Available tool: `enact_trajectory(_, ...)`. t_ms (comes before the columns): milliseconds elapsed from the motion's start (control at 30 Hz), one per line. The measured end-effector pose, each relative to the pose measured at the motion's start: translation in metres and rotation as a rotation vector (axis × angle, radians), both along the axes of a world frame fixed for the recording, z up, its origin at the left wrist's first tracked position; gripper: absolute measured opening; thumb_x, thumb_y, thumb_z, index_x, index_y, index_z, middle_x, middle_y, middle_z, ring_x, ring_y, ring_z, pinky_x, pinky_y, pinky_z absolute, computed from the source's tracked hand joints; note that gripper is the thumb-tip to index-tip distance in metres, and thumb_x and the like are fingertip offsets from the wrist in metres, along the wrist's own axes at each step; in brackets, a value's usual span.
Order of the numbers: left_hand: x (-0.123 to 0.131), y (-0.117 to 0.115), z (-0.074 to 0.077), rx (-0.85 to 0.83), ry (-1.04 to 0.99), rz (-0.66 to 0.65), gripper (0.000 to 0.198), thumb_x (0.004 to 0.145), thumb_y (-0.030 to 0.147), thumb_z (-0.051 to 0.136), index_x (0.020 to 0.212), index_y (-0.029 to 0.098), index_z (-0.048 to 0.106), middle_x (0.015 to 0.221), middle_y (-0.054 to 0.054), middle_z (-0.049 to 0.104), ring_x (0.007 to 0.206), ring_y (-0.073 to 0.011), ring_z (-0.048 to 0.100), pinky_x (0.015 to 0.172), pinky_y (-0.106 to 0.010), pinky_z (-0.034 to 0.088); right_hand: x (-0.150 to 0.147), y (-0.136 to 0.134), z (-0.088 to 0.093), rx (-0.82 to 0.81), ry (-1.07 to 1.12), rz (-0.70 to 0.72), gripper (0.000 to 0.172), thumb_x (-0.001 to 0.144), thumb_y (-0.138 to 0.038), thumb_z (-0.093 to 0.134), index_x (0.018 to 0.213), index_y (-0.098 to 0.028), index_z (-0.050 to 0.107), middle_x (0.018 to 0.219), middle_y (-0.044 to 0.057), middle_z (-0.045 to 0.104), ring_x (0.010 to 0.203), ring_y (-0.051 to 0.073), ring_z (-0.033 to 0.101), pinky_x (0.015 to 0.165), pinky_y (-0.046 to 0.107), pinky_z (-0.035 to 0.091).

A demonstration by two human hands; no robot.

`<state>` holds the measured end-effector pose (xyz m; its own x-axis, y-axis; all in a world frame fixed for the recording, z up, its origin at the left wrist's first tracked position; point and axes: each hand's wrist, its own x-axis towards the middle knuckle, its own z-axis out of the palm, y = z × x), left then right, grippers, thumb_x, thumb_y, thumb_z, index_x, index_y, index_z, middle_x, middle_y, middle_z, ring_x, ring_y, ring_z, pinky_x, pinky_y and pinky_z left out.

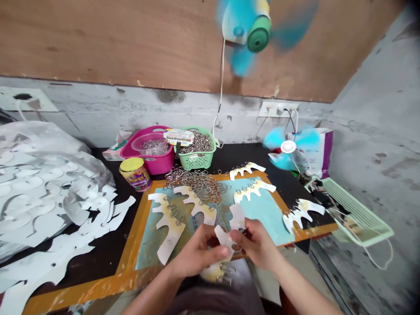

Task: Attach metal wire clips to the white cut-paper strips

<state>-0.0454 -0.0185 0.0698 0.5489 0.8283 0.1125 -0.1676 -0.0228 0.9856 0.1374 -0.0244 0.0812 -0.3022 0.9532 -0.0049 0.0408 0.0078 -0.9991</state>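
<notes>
Both my hands meet at the near edge of a board [138, 227] with an orange border. My left hand [200, 253] pinches a white scalloped card cutout [223, 238] that carries metal rings at its lower end. My right hand [257, 243] is closed on the same card from the right, its fingertips at a small metal ring [236, 247]. More cutouts with rings lie on the board, such as one cutout [169, 223] to the left. A pile of loose metal rings [197, 181] sits farther back on the board.
A green basket [198, 153] of rings, a pink tub [149, 151] and a yellow-lidded jar [135, 173] stand at the back. Stacks of white card sheets [49, 205] fill the left. Two small blue fans [288, 146] spin; a pale green tray [357, 214] lies right.
</notes>
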Motion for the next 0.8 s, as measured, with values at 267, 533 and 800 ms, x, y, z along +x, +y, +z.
enact_trajectory(267, 0.0, -0.005, 0.01, 0.083, 0.008, -0.134, 0.046, 0.093, 0.051, 0.053, 0.079, 0.014, 0.076, 0.069, -0.011, 0.067, 0.056, -0.0168, 0.06, 0.054, -0.027, 0.047, -0.015, -0.008, -0.015, -0.288, 0.354, 0.003, 0.046, 0.076, -0.061, 0.073, 0.078, -0.016, 0.064, 0.055, -0.003, 0.054, 0.039, 0.009, 0.046, 0.035, 0.02, 0.04)
enact_trajectory(533, -0.005, 0.001, -0.013, -0.041, -0.059, -0.118, 0.069, 0.069, 0.081, 0.059, 0.076, 0.013, 0.069, 0.068, -0.008, 0.063, 0.059, -0.0169, 0.056, 0.057, -0.028, 0.046, -0.001, 0.009, -0.025, -0.206, 0.211, -0.063, 0.057, 0.077, -0.07, 0.065, 0.061, -0.016, 0.055, 0.05, -0.003, 0.049, 0.04, 0.008, 0.042, 0.037, 0.021, 0.034)
enact_trajectory(800, -0.008, 0.01, 0.008, 0.027, 0.246, -0.014, 0.049, 0.081, 0.061, 0.065, 0.067, 0.014, 0.061, 0.056, 0.002, 0.047, 0.05, -0.0077, 0.039, 0.044, -0.017, 0.032, 0.001, 0.005, -0.002, 0.113, -0.131, 0.066, 0.057, 0.093, -0.056, 0.054, 0.053, -0.018, 0.042, 0.054, -0.004, 0.035, 0.051, 0.008, 0.033, 0.047, 0.024, 0.022)
